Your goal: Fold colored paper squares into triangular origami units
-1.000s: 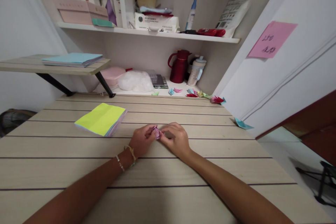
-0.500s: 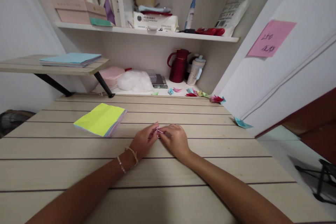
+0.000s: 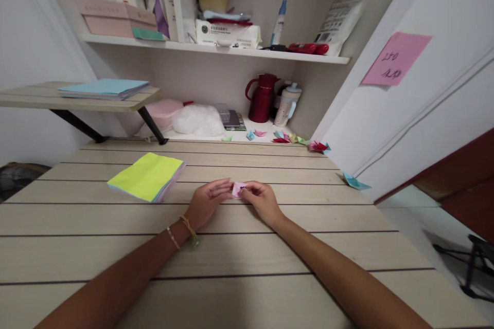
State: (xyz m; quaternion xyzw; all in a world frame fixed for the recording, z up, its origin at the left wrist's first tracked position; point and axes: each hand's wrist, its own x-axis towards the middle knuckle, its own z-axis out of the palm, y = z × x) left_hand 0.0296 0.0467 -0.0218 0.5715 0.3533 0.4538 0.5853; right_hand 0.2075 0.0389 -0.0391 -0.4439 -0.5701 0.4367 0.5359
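A small folded piece of pink paper (image 3: 238, 188) is between my two hands, just above or on the wooden tabletop. My right hand (image 3: 264, 203) pinches its right side between thumb and fingers. A dark mark shows on the paper near the right thumb. At the left edge of the paper is my left hand (image 3: 207, 200), its fingers stretched out and the thumb apart from them. Whether its fingertips touch the paper I cannot tell. To the left lies a stack of square paper (image 3: 148, 176) with a yellow sheet on top.
Small folded paper pieces (image 3: 280, 136) in several colours line the table's back edge. A blue folded piece (image 3: 355, 181) lies at the right edge. Behind stand a red jug (image 3: 263, 98) and a cup (image 3: 286, 105). A raised shelf (image 3: 31, 93) holds blue paper (image 3: 104, 87).
My left hand has loosened its pinch and straightened its fingers. The pink paper now shows a flat face and stays in my right hand, which has shifted slightly right.
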